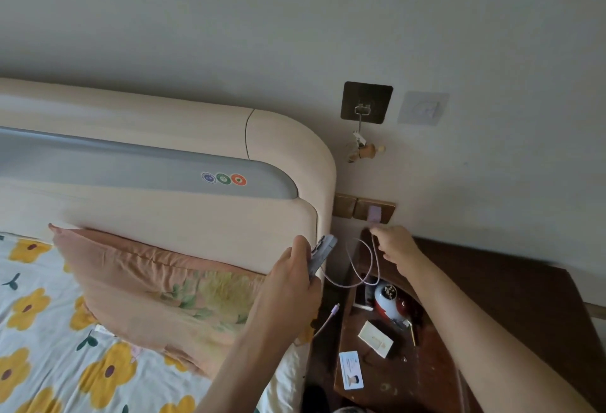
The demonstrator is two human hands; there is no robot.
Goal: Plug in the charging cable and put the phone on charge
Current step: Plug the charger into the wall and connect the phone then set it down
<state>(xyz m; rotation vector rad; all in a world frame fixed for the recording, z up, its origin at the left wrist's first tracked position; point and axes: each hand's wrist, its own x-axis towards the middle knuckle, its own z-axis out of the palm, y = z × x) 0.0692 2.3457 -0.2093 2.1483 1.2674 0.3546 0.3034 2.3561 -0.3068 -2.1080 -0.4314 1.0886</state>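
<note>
My left hand (pixel 292 271) grips a grey phone (pixel 323 253) on edge beside the corner of the bed's headboard. My right hand (pixel 395 243) pinches the upper end of a thin lilac charging cable (pixel 369 276) just below a lilac charger plug (pixel 374 214) that sits in a wooden wall socket panel (pixel 364 209). The cable loops down between my hands, and its free connector end (pixel 334 309) dangles by the mattress edge, apart from the phone.
A dark wooden nightstand (pixel 492 298) stands right of the bed, with a round blue and red jar (pixel 388 302), a white card (pixel 375 339) and an ID card (pixel 351 370) on it. A peach pillow (pixel 147 288) leans on the headboard (pixel 196 216). A wall hook (pixel 365 102) hangs above the socket.
</note>
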